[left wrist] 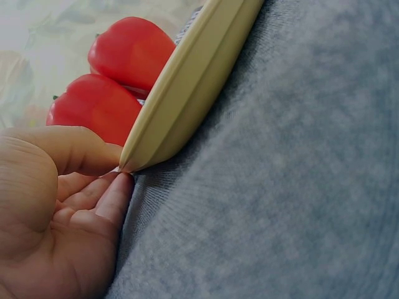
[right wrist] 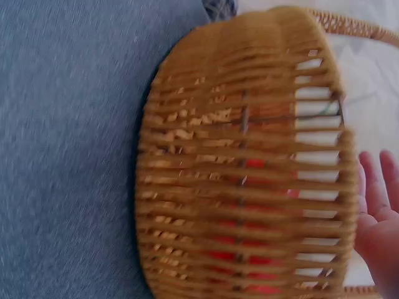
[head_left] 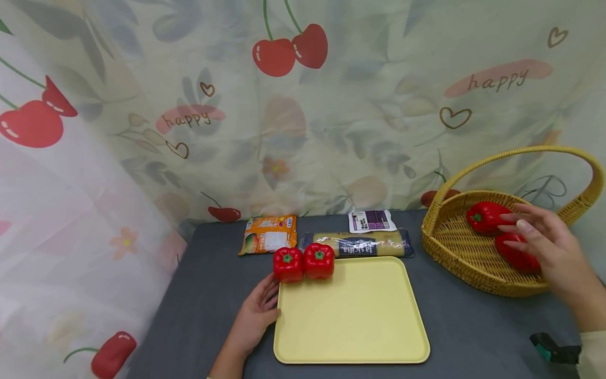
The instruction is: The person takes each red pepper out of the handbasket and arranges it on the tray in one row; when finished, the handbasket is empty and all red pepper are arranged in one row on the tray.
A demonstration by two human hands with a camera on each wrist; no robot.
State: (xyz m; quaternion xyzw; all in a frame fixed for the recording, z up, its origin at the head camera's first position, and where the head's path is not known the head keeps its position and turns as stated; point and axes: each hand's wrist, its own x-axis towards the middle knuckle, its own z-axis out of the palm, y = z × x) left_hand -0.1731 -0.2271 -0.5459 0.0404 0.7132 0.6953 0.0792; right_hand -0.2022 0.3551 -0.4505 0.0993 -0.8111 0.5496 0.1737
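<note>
At its left edge, a pale yellow tray (head_left: 352, 316) is pinched by my left hand (head_left: 255, 316); the left wrist view shows thumb and fingertips meeting at the tray's rim (left wrist: 181, 93). Two red bell peppers (head_left: 289, 265) (head_left: 319, 261) sit side by side at the tray's far left corner. Over the wicker basket (head_left: 454, 258) on the right is my right hand (head_left: 551, 245), its fingers loosely extended. Below and beside those fingers lie a red bell pepper (head_left: 487, 218) and a second red pepper (head_left: 518, 253), partly covered by the hand. Whether the fingers touch them I cannot tell.
Behind the tray lie an orange packet (head_left: 270, 234), a long pasta package (head_left: 364, 244) and a small white-and-purple pouch (head_left: 371, 221). The basket's tall handle (head_left: 521, 150) arches over it. A black-and-green object (head_left: 554, 350) is by the right sleeve. A printed curtain (head_left: 331, 131) hangs behind.
</note>
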